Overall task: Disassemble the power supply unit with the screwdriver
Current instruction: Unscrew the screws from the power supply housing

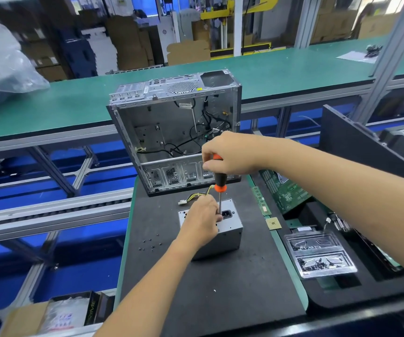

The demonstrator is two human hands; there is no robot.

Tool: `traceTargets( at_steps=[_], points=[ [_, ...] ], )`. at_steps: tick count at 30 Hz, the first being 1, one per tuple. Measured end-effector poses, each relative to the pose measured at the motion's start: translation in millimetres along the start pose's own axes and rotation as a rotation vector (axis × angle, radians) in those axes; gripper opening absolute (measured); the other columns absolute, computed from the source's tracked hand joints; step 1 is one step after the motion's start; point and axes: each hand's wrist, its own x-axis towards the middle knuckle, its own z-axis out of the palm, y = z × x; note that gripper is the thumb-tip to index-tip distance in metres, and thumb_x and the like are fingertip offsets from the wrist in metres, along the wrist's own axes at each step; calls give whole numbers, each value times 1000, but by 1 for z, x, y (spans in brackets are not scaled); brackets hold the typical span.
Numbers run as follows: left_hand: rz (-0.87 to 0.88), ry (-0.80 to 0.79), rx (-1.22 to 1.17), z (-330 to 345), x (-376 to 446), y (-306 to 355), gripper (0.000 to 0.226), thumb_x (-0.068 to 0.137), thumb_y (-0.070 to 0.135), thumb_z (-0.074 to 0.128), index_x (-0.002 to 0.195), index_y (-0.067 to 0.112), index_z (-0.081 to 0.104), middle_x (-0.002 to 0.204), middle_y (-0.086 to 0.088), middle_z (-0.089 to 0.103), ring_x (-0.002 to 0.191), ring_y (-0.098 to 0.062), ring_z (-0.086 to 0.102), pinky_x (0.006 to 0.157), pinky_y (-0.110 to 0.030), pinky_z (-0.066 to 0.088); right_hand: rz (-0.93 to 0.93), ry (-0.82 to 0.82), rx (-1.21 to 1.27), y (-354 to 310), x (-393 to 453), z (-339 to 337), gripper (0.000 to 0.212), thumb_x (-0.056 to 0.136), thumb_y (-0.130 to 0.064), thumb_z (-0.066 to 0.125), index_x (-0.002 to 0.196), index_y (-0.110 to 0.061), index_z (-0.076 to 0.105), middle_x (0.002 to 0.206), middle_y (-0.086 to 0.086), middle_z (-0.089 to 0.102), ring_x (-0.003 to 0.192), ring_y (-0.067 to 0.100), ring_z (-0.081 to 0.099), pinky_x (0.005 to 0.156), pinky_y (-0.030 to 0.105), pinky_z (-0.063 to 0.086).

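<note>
A: Gripping the screwdriver [219, 183] — that's your right hand [230, 154], fingers curled round the top of the orange-and-black handle, shaft pointing straight down.

B: Where's the tip?

A: On the top face of the power supply unit [225, 233], just beside the black socket. Exact contact is hidden by your left hand [201, 221].

B: And your left fingers?

A: Pressed together, pinching the shaft low down, palm resting on the unit.

B: Unit location?

A: Grey box on the black mat [220, 288], in front of the open computer case [174, 132]. Its yellow-black wires [196, 197] trail out behind it toward the case.

B: Anything else?

A: Loose screws [151, 245] on the mat left of the unit. Clear tray [317, 254] with screws, a green circuit board [286, 190] and a RAM stick [260, 200] to the right.
</note>
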Motion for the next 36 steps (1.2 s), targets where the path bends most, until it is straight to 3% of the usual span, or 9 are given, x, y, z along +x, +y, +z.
traceTargets(
  at_steps=[2, 5, 10, 13, 16, 20, 25, 31, 36],
  points=[
    [49, -12, 70, 1, 2, -2, 7, 88, 9, 58, 81, 10, 58, 91, -3, 50, 92, -21, 45, 84, -30, 38, -2, 5, 9, -1, 0, -1, 23, 96, -37, 50, 96, -17, 62, 77, -6, 57, 76, 19, 58, 62, 32, 41],
    [1, -9, -43, 0, 2, -4, 17, 88, 4, 57, 78, 15, 50, 88, 2, 45, 88, -18, 41, 77, -24, 34, 7, 26, 26, -1, -2, -4, 23, 94, -34, 53, 90, -13, 63, 75, -5, 57, 76, 21, 57, 65, 33, 45],
    [-173, 19, -249, -7, 1, -13, 42, 88, -6, 48, 67, 26, 31, 75, 7, 45, 68, -7, 38, 59, -19, 30, 82, 38, 153, 5, -8, -16, 20, 79, -30, 72, 78, -14, 60, 65, -10, 59, 53, 5, 62, 53, 28, 50],
    [-263, 92, -415, -19, 1, -21, 39, 89, -5, 48, 69, 28, 39, 71, 3, 56, 61, -8, 46, 52, -15, 35, 172, -51, 286, 11, -10, -23, 28, 73, -25, 80, 79, -10, 57, 69, -1, 67, 50, 14, 69, 49, 27, 55],
    [-316, 171, -519, -36, 0, -36, 30, 85, -3, 60, 72, 24, 54, 71, 2, 64, 67, -11, 58, 62, -14, 45, 239, -192, 302, 13, -6, -18, 25, 78, -18, 75, 87, -3, 56, 64, 6, 71, 45, 16, 66, 41, 21, 47],
    [-342, 207, -547, -54, -8, -67, 17, 79, 3, 73, 75, 19, 68, 68, 7, 65, 62, 1, 57, 62, -9, 44, 248, -125, 330, 12, 5, 1, 23, 80, -22, 72, 81, -10, 52, 58, 3, 66, 42, 17, 59, 44, 26, 49],
    [-526, 217, -469, -54, -32, -110, 14, 78, 7, 75, 73, 19, 70, 70, 5, 67, 68, -8, 58, 64, -16, 44, 204, 16, 309, 3, 27, 23, 28, 77, -33, 73, 77, -15, 51, 66, 0, 61, 55, 19, 52, 51, 28, 44],
    [-663, 40, -257, -37, -58, -160, 10, 88, 6, 64, 88, 12, 72, 81, 1, 66, 79, -14, 60, 73, -22, 45, 123, -44, 242, -12, 49, 49, 31, 74, -40, 75, 76, -18, 52, 70, -3, 57, 59, 15, 47, 51, 28, 37],
    [-660, 41, -175, -16, -72, -173, 19, 89, 2, 54, 89, 14, 68, 75, 3, 60, 68, -15, 54, 62, -20, 42, 112, -81, 216, -13, 60, 52, 31, 75, -41, 74, 75, -21, 51, 72, -4, 57, 58, 12, 44, 50, 27, 34]
  ],
)
